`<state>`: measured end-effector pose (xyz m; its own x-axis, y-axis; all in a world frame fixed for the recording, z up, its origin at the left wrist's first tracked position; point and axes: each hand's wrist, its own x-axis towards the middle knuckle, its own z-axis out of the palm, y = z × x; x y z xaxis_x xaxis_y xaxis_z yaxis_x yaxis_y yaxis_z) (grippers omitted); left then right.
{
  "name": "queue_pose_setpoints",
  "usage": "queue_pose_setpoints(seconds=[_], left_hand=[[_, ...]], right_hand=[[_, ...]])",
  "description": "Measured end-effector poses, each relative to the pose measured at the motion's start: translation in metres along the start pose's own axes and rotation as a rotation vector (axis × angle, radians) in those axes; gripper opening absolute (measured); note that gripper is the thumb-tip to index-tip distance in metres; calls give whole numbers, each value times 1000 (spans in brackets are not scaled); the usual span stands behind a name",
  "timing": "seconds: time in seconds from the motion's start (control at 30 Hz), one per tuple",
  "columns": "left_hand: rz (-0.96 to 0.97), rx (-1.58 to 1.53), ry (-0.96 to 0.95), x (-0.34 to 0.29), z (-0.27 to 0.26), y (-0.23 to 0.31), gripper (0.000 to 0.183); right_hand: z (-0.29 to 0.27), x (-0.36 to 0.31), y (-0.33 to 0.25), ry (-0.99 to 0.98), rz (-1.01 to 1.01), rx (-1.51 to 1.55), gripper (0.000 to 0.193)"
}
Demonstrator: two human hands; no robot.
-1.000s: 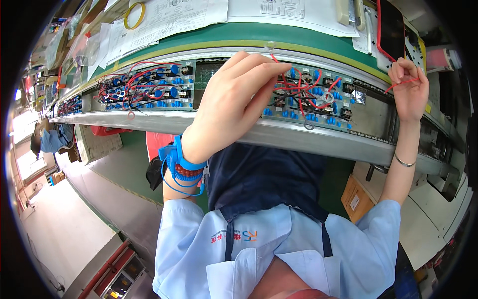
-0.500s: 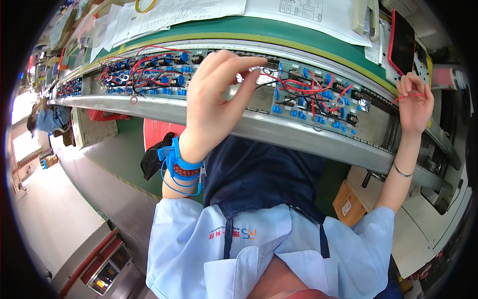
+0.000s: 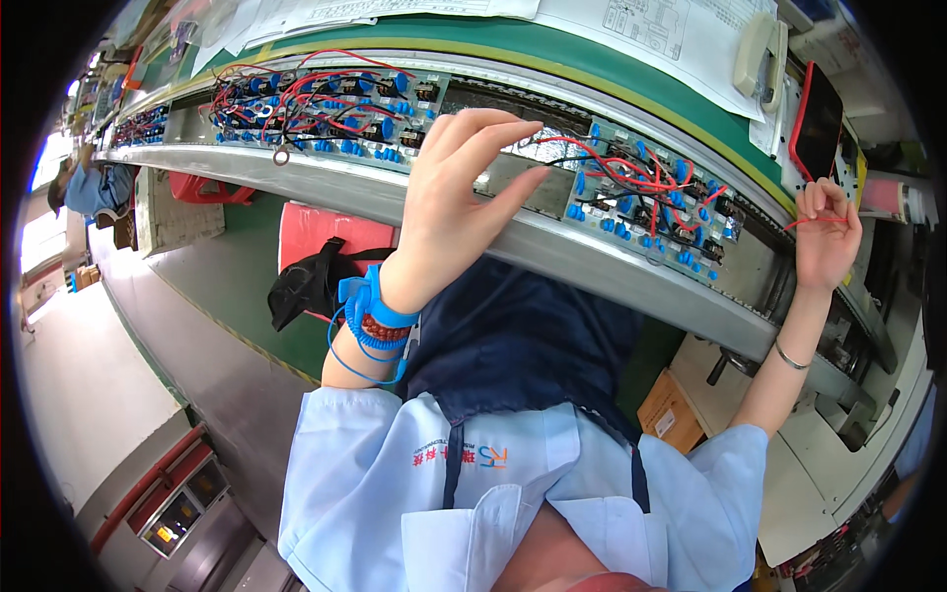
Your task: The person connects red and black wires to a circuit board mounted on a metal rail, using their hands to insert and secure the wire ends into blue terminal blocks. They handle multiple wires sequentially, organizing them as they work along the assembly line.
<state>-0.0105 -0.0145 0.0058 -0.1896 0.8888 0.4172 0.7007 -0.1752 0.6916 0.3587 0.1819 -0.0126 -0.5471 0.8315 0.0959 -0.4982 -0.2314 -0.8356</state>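
Observation:
My left hand (image 3: pixel 462 202) is over the metal conveyor rail, thumb and forefinger spread apart with nothing between them. Its fingertips are beside the loose ends of wires from a circuit board (image 3: pixel 617 219). This board carries blue round components, black parts and tangled red and black wires (image 3: pixel 646 183). At the far right, my right hand (image 3: pixel 827 247) is raised with fingers curled around a thin red wire (image 3: pixel 815 221). A blue wrist strap (image 3: pixel 373 308) with a coiled cord circles my left wrist.
More wired boards (image 3: pixel 345 109) sit along the conveyor (image 3: pixel 493 212) to the left. Papers (image 3: pixel 681 44) lie on the green surface behind it. A red-edged dark tablet (image 3: pixel 817 118) stands at the back right, next to a pale handset (image 3: pixel 758 54). Another person (image 3: pixel 97 187) is at far left.
My left thumb and forefinger have spread wider. The boards and rail appear shifted in the view. The red wire stays in my right hand, which is slightly lower in the picture.

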Motion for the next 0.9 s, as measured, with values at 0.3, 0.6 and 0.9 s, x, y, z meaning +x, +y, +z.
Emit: queue_pose_setpoints(seconds=[0.3,0.6,0.9], left_hand=[[24,30,-65,11,11,4,23],[-70,-108,-109,14,13,19,19],[-410,-509,-212,10,18,36,21]], right_hand=[[2,1,1,15,-8,-17,43],[6,0,0,-16,-13,-32,44],[5,0,0,-14,-15,-28,44]])
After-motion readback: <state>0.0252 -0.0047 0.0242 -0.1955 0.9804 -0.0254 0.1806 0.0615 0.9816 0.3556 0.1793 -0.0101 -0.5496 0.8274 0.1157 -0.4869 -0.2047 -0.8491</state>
